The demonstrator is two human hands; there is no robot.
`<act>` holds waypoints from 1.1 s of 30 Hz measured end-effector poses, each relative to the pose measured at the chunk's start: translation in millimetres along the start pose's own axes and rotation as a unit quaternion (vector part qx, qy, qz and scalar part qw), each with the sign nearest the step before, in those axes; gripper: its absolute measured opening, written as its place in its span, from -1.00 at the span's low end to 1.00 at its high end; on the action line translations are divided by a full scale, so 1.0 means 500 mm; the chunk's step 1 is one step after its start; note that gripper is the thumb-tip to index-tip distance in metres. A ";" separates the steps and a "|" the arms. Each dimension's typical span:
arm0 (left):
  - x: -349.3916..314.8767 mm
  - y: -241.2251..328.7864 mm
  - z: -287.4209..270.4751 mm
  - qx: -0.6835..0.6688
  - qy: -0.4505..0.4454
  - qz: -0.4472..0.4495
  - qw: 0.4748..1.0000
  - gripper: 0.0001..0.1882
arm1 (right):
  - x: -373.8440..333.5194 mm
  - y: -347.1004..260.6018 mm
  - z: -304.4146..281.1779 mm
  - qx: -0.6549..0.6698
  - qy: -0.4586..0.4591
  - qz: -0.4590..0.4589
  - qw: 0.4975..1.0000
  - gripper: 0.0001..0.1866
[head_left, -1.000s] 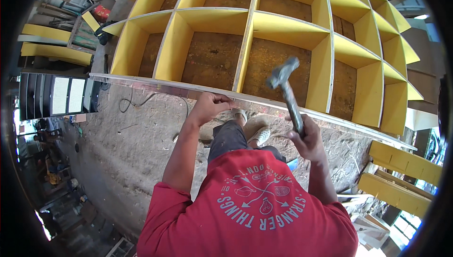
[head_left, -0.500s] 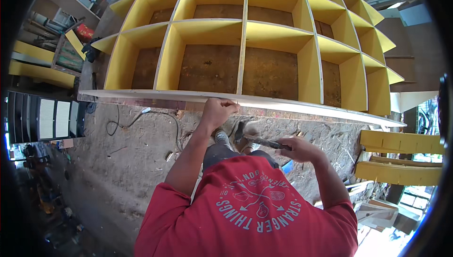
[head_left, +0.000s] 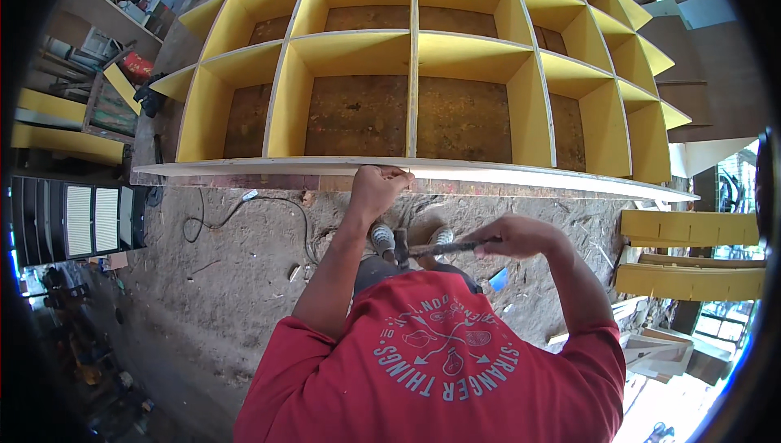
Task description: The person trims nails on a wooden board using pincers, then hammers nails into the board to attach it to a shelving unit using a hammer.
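Observation:
A yellow wooden grid (head_left: 411, 89) of open compartments lies on a worn bench, with a long pale board (head_left: 488, 174) along its near side. At that board's outer face, in line with a divider, my left hand (head_left: 380, 191) is pinched on a thin nail, barely visible at the fingertips. My right hand (head_left: 521, 236) grips a hammer (head_left: 443, 248) by its handle. The hammer is level, below and to the right of the left hand, its head pointing left above my feet and apart from the board.
Yellow slotted strips (head_left: 691, 229) lie stacked at the right. A dark cable (head_left: 220, 217) curls over the dirt floor (head_left: 220, 305) near a blue scrap (head_left: 499, 279). At the left stand a black slatted unit (head_left: 77, 219) and more yellow boards (head_left: 65, 144).
My right hand has risen slightly, and the hammer head has swung a little left and down. My left hand stays pinched at the board; the view has shifted slightly.

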State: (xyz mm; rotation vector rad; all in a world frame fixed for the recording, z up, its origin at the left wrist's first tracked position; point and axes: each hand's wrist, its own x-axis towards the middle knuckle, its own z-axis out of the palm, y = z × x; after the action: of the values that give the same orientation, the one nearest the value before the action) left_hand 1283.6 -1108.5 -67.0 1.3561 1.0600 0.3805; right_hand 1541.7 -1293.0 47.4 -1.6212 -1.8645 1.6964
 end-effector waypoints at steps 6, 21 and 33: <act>-0.007 0.018 0.003 -0.022 0.006 0.012 1.000 -0.84 | 0.014 0.017 -0.018 -0.034 0.010 0.030 0.999 -0.55; -0.029 0.039 0.004 -0.019 -0.003 0.033 0.999 -0.84 | 0.017 0.036 -0.038 0.000 -0.001 0.006 1.000 -0.52; -0.040 0.028 0.034 -0.085 0.065 -0.017 0.994 -0.82 | 0.024 0.047 -0.036 -0.027 -0.039 0.004 0.999 -0.52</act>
State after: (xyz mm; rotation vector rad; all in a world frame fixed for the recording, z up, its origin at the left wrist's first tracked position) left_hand 1291.4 -1130.8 -48.8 1.1722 1.1301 0.5286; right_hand 1563.3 -1278.0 29.4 -1.6058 -1.9599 1.7512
